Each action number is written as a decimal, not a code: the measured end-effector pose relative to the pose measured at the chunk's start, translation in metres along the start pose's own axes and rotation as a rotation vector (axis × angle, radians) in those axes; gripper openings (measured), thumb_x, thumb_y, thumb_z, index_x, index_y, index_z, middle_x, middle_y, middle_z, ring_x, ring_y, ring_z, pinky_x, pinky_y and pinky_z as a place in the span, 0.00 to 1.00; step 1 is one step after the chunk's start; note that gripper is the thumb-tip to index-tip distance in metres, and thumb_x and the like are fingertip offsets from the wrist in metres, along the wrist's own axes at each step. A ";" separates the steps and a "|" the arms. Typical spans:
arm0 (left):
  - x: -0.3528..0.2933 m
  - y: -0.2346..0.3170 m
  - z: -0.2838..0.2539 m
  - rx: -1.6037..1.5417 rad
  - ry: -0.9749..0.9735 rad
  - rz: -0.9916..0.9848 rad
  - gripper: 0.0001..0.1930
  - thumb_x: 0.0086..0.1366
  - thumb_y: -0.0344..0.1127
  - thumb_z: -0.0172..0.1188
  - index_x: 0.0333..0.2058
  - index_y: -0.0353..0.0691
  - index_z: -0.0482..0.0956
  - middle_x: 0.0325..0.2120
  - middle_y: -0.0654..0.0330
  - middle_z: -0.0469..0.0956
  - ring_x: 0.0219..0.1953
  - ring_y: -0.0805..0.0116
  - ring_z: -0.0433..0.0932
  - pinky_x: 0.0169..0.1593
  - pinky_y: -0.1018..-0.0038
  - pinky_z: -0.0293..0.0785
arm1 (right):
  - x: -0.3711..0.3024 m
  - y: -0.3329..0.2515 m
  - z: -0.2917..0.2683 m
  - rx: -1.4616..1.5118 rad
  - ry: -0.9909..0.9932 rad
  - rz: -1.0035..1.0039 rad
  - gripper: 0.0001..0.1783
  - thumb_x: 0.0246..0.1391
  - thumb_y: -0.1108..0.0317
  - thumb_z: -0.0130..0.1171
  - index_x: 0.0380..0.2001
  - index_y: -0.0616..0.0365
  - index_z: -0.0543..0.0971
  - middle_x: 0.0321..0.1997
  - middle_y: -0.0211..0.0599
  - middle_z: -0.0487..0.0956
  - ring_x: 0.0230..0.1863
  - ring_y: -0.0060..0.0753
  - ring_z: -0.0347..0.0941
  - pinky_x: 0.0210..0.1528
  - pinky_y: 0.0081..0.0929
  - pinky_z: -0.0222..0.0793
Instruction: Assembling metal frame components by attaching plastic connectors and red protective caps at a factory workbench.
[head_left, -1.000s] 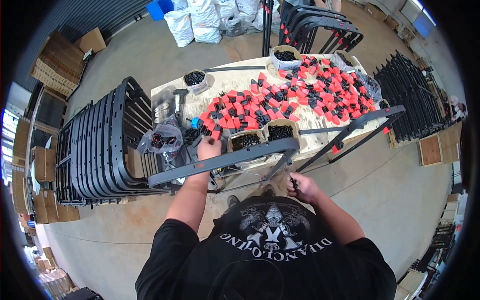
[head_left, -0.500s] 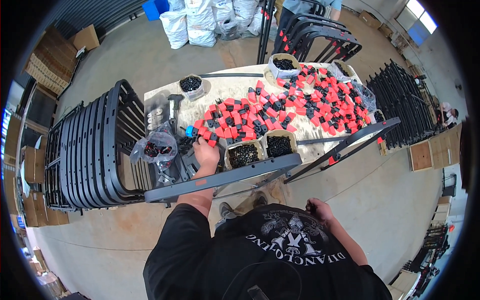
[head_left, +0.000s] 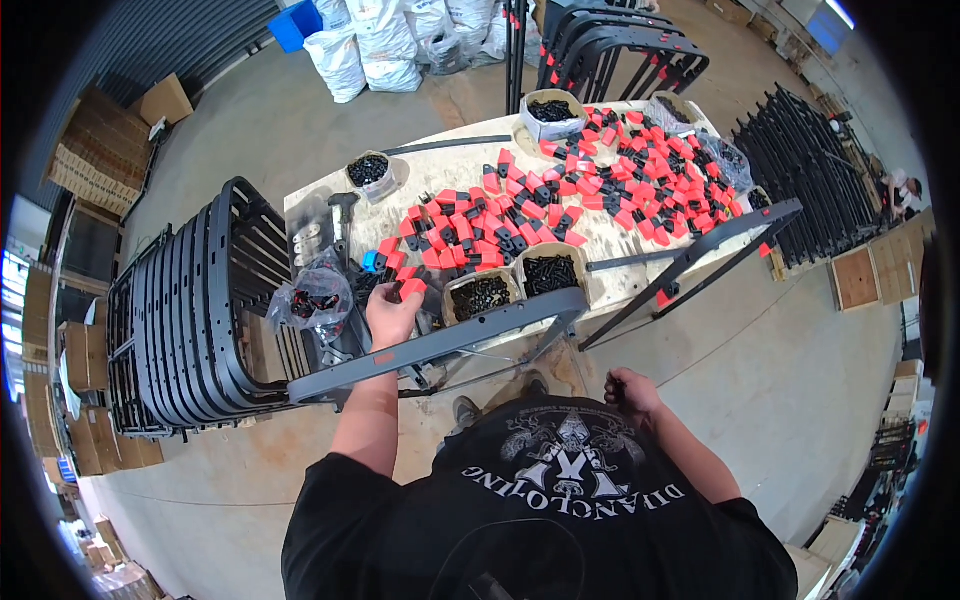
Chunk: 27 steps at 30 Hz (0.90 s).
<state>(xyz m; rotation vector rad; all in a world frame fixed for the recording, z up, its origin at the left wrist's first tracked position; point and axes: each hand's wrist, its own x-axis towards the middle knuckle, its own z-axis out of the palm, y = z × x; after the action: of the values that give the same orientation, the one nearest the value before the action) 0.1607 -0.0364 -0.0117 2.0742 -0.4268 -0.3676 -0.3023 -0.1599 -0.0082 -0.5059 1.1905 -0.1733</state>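
Observation:
My left hand (head_left: pixel 391 314) is over the near left side of the table, behind the top bar of a black metal frame (head_left: pixel 450 340). Its fingers pinch a red and black plastic part (head_left: pixel 413 289). Just beyond it spreads a pile of similar red and black parts (head_left: pixel 480 220). To the right of this hand stand two tubs of small black fasteners (head_left: pixel 480 296) (head_left: pixel 550 272). Close to my body at the right, my right hand (head_left: pixel 636 391) is closed around something small and dark that I cannot make out.
A stack of black frames (head_left: pixel 190 310) stands left of the table. On the tabletop lie a hammer (head_left: pixel 342 222), a clear plastic bag (head_left: pixel 313 300) of parts and a blue object (head_left: pixel 371 261). More frames (head_left: pixel 625 55) stand beyond the table, near white sacks (head_left: pixel 388 50).
My left hand has drawn back from the pile, with a red and black plastic part now in its fingers. My right hand stays closed near my body. The whole view has shifted slightly.

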 end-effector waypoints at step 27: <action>-0.087 0.054 0.062 0.483 -0.749 0.487 0.24 0.64 0.51 0.61 0.51 0.38 0.80 0.49 0.43 0.78 0.55 0.42 0.76 0.59 0.55 0.70 | 0.006 0.041 0.010 0.030 -0.083 0.011 0.12 0.64 0.57 0.53 0.27 0.44 0.68 0.22 0.21 0.63 0.24 0.23 0.57 0.27 0.25 0.52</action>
<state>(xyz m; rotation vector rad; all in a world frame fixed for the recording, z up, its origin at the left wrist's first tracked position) 0.0482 -0.0708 0.0114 2.1252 -1.5604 -0.7987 -0.2966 -0.1238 -0.0297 -0.4758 1.1079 -0.1587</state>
